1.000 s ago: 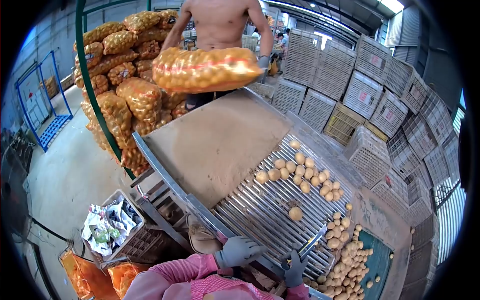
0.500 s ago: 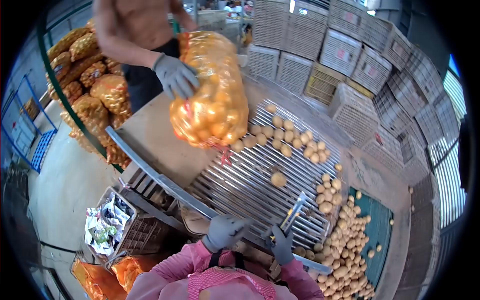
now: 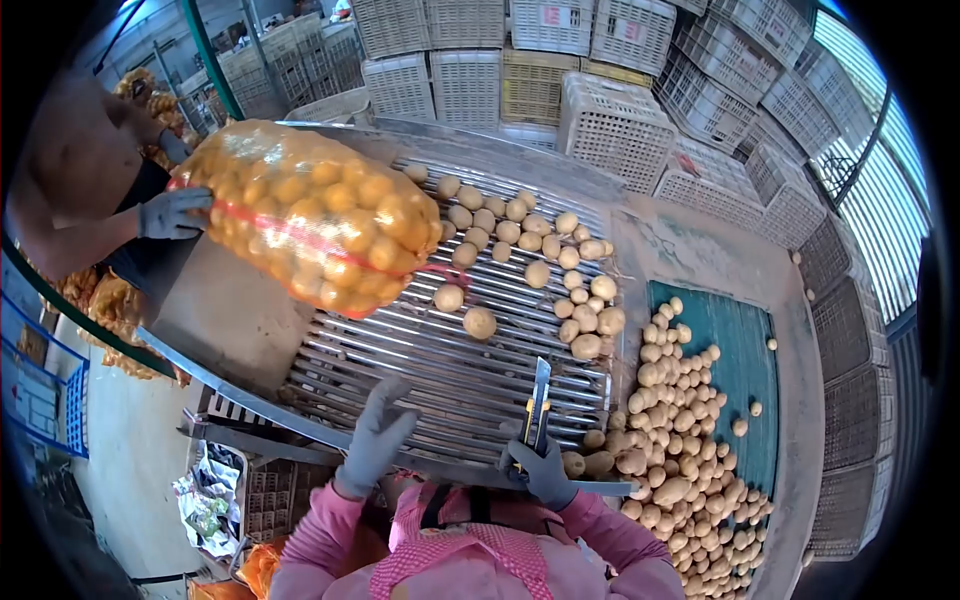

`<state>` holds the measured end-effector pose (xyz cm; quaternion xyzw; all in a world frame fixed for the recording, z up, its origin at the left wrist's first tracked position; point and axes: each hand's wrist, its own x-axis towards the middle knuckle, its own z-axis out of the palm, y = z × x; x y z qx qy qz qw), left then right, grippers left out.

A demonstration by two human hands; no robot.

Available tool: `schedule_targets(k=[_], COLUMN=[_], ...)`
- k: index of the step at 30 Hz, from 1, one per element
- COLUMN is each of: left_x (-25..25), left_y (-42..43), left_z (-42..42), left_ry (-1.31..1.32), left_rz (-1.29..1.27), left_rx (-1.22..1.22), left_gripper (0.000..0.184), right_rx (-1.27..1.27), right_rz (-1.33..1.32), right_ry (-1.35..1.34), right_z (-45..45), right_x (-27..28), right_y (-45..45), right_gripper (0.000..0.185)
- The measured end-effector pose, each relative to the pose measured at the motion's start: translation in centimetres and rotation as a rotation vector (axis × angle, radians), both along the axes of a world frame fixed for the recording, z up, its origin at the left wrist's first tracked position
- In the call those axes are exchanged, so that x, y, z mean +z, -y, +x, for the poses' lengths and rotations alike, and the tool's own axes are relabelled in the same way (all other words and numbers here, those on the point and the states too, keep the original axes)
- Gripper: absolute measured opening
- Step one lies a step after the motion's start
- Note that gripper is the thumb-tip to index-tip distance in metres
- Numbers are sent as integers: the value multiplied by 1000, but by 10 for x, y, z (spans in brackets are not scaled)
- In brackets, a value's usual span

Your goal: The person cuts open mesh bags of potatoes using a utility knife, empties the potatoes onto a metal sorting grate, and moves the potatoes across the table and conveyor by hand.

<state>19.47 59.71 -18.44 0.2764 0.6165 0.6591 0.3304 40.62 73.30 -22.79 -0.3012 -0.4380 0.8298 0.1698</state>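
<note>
Raised over the near edge of the metal roller table (image 3: 400, 365), my left hand (image 3: 380, 430) in a grey glove has its fingers apart and holds nothing. A yellow and black utility knife (image 3: 537, 408) is in my gloved right hand (image 3: 540, 470), its blade pointing away from me. On the rollers at the upper left lies a full orange mesh sack (image 3: 310, 215) of potatoes, its red-tied end towards the right. A co-worker's gloved hand (image 3: 175, 212) touches the sack's left end. Loose potatoes (image 3: 480, 322) lie on the rollers beside it.
Many potatoes (image 3: 690, 480) are heaped on a green belt (image 3: 745, 370) at the right. Stacked plastic crates (image 3: 615, 125) line the far side. A crate (image 3: 270, 497) with crumpled paper stands at the lower left, near more orange mesh bags (image 3: 262, 568).
The co-worker has brought the sack down onto the rollers. More potatoes are on the rollers. My left hand has risen with its fingers spread. The view has turned right.
</note>
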Motion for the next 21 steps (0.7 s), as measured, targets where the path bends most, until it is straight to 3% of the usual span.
schedule_targets(k=[1, 4, 8, 11, 12, 14, 16, 18, 20, 21], left_x=[2, 12, -43, -67, -69, -71, -88, -147, -170, -184], left_y=[-12, -56, -126, -184, -198, -221, -234, -228, -208, -198], left_z=[-2, -19, -82, -109, -113, -123, -139, -172, -185, -180], left_ry=[4, 506, 932, 1006, 1007, 927, 962, 955, 915, 96], left_rz=[0, -137, -16, 155, 166, 395, 394, 544, 442, 4], left_rx=[6, 42, -3, 121, 128, 425, 466, 25, -21, 266], left_gripper=[52, 47, 22, 18, 18, 12, 11, 14, 24, 27], right_rx=[23, 28, 77, 97, 92, 92, 66, 102, 152, 108], right_rz=[-30, 26, -38, 14, 8, -16, -4, -5, 144, 109], right_ry=[42, -25, -3, -24, -29, -27, 15, 16, 89, 59], right_z=[6, 27, 38, 39, 38, 34, 30, 25, 19, 16], right_x=[0, -36, -34, -32, -28, -27, -32, -36, -34, -41], right_y=[-7, -26, -52, -77, -85, -102, -116, -133, -147, -151], right_gripper=[32, 33, 30, 27, 27, 26, 27, 25, 12, 14])
